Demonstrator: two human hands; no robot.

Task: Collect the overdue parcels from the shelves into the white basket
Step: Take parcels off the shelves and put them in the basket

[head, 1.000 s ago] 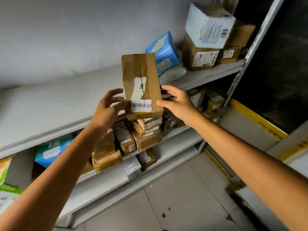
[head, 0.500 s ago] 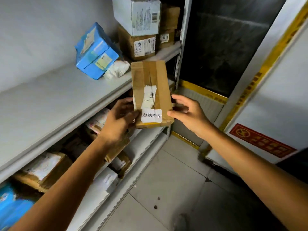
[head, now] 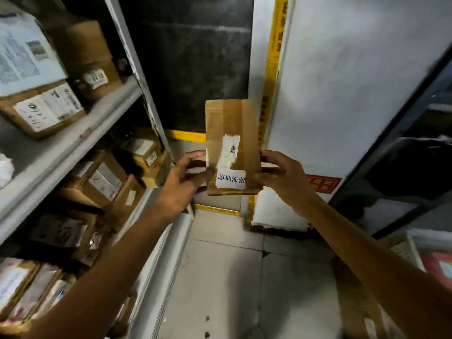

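- Behind the parcel (head: 232,128), the fingertips of the left grip (head: 181,187) and right grip (head: 286,182) are hidden.
- Boxes (head: 49,108) on the shelves (head: 80,140) are blurred, labels unreadable, several cut off at the left edge.
- The right grip covers part of a red sign (head: 325,183).

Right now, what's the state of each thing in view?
parcel: held upright off the shelves, white sticker facing the camera
left hand: grips the parcel's left edge
right hand: grips the parcel's right edge
shelf boxes: resting on the shelves
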